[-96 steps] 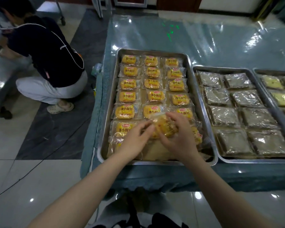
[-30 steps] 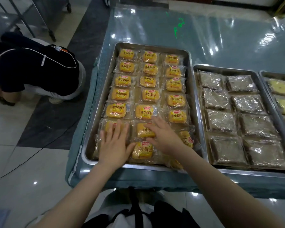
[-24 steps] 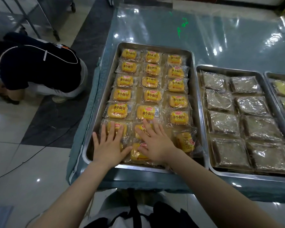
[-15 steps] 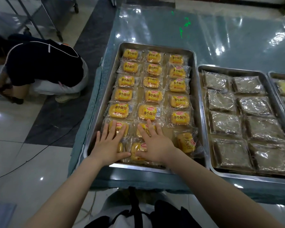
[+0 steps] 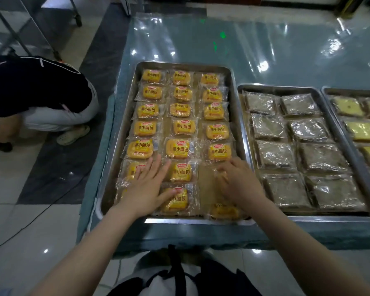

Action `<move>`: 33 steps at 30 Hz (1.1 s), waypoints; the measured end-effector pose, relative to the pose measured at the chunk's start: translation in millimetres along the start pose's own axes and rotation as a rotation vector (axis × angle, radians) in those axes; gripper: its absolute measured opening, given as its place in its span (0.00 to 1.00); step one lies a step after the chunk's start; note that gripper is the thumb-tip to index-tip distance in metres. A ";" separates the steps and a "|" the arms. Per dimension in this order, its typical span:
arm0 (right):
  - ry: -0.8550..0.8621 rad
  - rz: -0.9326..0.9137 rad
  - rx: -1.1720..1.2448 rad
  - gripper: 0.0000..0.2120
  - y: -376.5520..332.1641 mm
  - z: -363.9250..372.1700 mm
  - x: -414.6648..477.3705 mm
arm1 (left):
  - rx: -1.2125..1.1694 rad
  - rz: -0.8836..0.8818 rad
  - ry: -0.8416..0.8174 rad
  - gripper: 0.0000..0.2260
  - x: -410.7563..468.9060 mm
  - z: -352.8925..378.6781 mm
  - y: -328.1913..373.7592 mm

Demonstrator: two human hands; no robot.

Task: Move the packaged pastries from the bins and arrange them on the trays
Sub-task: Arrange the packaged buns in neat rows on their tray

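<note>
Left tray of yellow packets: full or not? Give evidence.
Not full: the tray shows a bare patch near its front edge, just left of the right hand.

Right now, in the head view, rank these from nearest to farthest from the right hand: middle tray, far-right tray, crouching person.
1. Middle tray, just right of the right hand.
2. Far-right tray, at the frame's right edge.
3. Crouching person, on the floor far left.

Right hand (image 5: 239,185) blurred, grip unreadable. Left hand (image 5: 145,189) half hides packets (image 5: 131,170) at 7 o'clock of near tray (image 5: 190,221). Third tray (image 5: 350,89) cropped, 3 o'clock.
</note>
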State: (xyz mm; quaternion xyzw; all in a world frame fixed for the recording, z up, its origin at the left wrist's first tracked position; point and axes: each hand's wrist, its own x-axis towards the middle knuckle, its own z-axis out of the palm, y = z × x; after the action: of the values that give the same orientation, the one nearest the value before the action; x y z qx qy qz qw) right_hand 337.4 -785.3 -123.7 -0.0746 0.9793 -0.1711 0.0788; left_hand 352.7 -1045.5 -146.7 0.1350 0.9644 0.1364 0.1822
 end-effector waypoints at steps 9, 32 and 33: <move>-0.194 -0.049 -0.280 0.29 16.6 7.4 -12.9 | 0.036 0.097 -0.030 0.37 31.7 22.1 36.1; -0.264 -0.326 -0.356 0.31 32.1 50.0 16.1 | 0.182 0.101 0.036 0.37 29.7 47.1 39.3; -0.263 -0.322 -0.365 0.32 32.0 49.7 16.4 | 0.181 0.100 0.035 0.37 29.5 46.9 39.4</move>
State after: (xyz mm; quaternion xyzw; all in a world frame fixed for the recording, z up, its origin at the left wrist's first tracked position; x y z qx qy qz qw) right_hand 326.5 -774.4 -183.1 -0.2637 0.9508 0.0092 0.1622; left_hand 352.7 -989.8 -185.7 0.1966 0.9678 0.0602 0.1454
